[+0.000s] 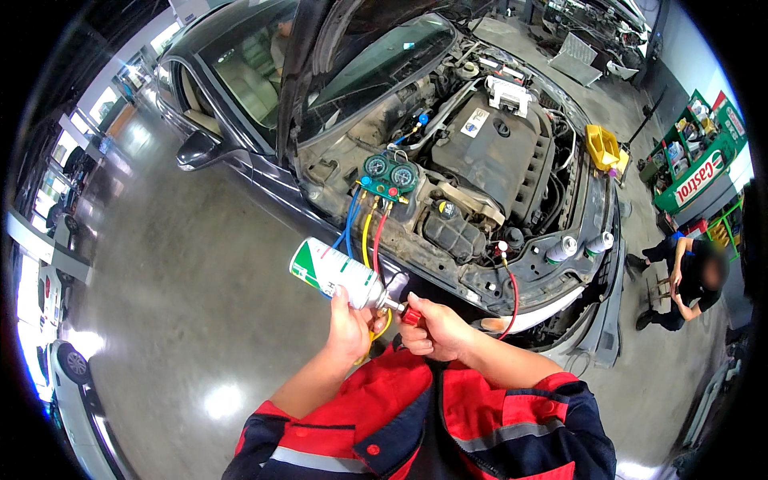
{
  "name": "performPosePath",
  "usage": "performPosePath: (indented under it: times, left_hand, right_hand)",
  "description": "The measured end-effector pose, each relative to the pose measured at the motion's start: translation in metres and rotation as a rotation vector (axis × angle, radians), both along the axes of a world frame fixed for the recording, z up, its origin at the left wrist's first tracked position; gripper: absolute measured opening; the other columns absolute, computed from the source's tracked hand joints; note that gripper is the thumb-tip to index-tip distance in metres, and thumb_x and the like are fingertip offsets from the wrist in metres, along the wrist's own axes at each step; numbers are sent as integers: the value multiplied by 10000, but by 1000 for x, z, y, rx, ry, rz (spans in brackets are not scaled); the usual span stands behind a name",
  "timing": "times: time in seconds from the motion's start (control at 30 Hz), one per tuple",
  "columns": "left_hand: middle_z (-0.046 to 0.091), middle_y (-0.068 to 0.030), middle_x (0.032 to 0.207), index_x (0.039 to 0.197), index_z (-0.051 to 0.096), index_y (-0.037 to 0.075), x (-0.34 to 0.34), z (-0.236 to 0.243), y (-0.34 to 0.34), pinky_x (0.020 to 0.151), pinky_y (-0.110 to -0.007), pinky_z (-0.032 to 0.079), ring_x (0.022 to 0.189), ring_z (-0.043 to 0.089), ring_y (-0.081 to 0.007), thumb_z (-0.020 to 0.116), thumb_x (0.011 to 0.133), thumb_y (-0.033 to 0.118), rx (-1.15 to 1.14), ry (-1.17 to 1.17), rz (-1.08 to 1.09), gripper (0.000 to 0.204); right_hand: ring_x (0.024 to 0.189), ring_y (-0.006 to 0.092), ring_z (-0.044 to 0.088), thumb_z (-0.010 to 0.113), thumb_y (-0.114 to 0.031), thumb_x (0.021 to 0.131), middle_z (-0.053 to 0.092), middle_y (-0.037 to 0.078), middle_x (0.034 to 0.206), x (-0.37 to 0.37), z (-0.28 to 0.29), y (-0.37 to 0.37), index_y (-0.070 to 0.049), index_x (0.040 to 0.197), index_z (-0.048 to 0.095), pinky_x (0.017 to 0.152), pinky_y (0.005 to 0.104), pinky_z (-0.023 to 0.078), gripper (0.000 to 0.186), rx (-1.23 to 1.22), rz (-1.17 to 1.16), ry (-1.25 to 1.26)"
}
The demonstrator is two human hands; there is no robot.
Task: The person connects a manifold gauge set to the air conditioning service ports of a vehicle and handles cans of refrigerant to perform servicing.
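Fingers of left hand (350,326) wrapped around the lower end of a white and green can (336,274), held tilted at centre frame, top end pointing to upper left. Fingers of right hand (436,330) pinched on a small red knob (411,317) at the can's metal neck, just right of the can. Both forearms bare, rising from lower edge out of rolled red and navy sleeves (480,416), elbows bent, wrists close together. Behind the hands, yellow hose (366,236), blue hose (350,220) and red hose (379,232) hanging from a green gauge set (390,176) in the open engine bay (488,152) at upper centre. Hose ends below the can hidden by the hands. Lower stretch of yellow hose mostly covered by left palm. At right edge, a crouching person (688,276), partly cut off and blurred.
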State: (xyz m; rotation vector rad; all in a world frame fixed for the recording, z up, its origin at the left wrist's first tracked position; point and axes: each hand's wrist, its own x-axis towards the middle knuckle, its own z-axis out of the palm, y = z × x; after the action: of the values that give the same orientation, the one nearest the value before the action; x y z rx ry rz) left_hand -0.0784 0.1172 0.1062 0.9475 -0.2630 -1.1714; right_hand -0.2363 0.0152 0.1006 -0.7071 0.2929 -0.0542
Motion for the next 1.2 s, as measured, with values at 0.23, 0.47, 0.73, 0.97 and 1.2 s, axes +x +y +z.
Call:
performPosePath:
  times: [0.23,0.47,0.73,0.97,1.2]
  left_hand:
    - [649,-99,868,1118,532,87,-4,2,-4,456,-307,371,578,539,-199,278,912,710,51,46,39,704]
    - [647,-94,869,1121,536,84,-2,2,-5,463,-303,388,597,546,-194,266,921,698,25,-36,31,700]
    - [642,-109,856,1097,538,79,-4,10,-8,471,-329,374,578,532,-211,236,908,719,64,83,80,733]
    - [638,-113,866,1091,533,93,1,7,-2,482,-327,361,591,522,-216,226,908,721,-46,26,-2,723]
    - [633,-105,884,1096,525,97,-3,11,0,481,-330,358,577,509,-219,251,904,726,-65,48,-22,713]
  right_hand:
    - [482,134,386,522,-423,972,433,-6,624,-1,9,12,-69,929,514,454,262,327,356,-210,-139,151]
    - [739,342,631,651,-244,904,592,194,811,0,27,6,-18,1065,511,634,404,495,310,-1717,-554,46]
    - [543,189,470,436,-454,990,484,46,631,8,7,5,-40,913,519,533,312,400,430,-1344,-588,-113]
    - [542,186,465,517,-439,966,494,56,656,-1,7,17,-24,951,527,511,317,388,415,-988,-452,36]
    - [721,243,623,715,-328,860,592,141,858,-16,-25,-12,22,1163,486,683,331,500,517,-245,1,-12]
